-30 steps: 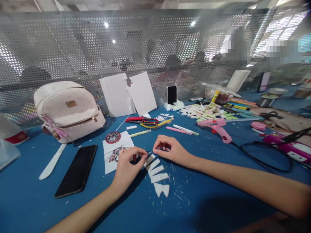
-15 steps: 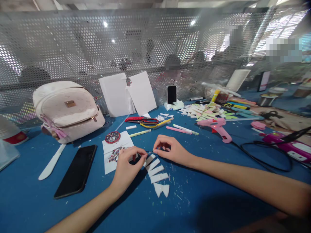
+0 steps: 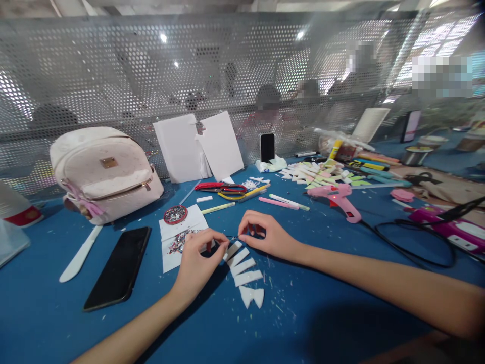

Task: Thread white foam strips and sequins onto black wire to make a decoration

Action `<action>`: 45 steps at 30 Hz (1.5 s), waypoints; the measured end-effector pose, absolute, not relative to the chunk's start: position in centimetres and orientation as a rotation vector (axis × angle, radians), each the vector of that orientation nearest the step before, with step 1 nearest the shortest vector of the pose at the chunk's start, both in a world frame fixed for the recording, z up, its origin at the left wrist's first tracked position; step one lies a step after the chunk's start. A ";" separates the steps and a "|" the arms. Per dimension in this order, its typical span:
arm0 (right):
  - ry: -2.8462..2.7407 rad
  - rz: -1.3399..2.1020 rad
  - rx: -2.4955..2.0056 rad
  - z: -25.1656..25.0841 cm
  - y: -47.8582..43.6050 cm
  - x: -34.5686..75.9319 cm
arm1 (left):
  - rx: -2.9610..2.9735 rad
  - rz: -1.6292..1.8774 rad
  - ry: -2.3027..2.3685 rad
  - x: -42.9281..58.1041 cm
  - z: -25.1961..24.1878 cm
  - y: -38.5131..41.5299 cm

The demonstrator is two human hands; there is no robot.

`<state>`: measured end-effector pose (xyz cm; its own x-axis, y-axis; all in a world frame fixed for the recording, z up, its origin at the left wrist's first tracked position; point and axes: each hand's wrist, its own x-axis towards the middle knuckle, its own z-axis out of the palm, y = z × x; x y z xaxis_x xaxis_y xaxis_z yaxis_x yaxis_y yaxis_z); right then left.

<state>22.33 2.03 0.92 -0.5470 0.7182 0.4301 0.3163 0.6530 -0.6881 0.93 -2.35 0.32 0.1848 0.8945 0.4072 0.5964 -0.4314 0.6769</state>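
My left hand [image 3: 200, 258] and my right hand [image 3: 267, 233] are both closed in a pinch, fingertips a short way apart over the table. A thin dark strand [image 3: 232, 237], like a cord or wire, runs between them; its exact kind is too small to make out. Just below the fingers, several white foam-like strips [image 3: 248, 277] lie in a curved row, partly behind my left hand. A white notched piece [image 3: 252, 296] shaped like a fish tail ends the row. Left of my left hand is a white paper [image 3: 170, 260] with mixed sequins or beads [image 3: 180, 242].
A black phone [image 3: 119, 268] and white plastic knife [image 3: 80, 255] lie left, before a pale backpack [image 3: 106, 172]. Red-handled pliers [image 3: 220, 188] and markers [image 3: 284, 202] lie beyond my hands. Rightward are a pink glue gun [image 3: 337, 197], its black cable [image 3: 401, 253] and cut foam pieces [image 3: 314, 174].
My hands hold nearly the same pinch and position. The view has shifted very slightly; the things on the table have stayed in place.
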 end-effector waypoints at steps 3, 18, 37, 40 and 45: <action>-2.179 0.645 -0.777 0.8 2.0 22.3 | 2.105 1.125 1.409 0.9 0.3 -2.3; -2.312 0.244 -0.752 1.0 1.4 22.0 | 2.080 1.120 1.349 1.0 0.3 -2.3; -2.273 0.250 -0.745 0.7 1.6 22.0 | 2.059 1.136 1.343 1.1 0.3 -2.3; -2.262 0.276 -0.771 0.7 1.7 22.0 | 2.058 1.134 1.349 1.0 0.4 -2.2; -2.228 0.345 -0.784 0.6 1.6 22.0 | 2.057 1.135 1.357 0.9 0.3 -2.2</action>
<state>22.04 1.64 0.62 -0.5421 0.6292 0.5570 0.4311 0.7772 -0.4584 0.94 -2.19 0.31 0.1881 0.8979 0.3980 0.5500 -0.4321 0.7147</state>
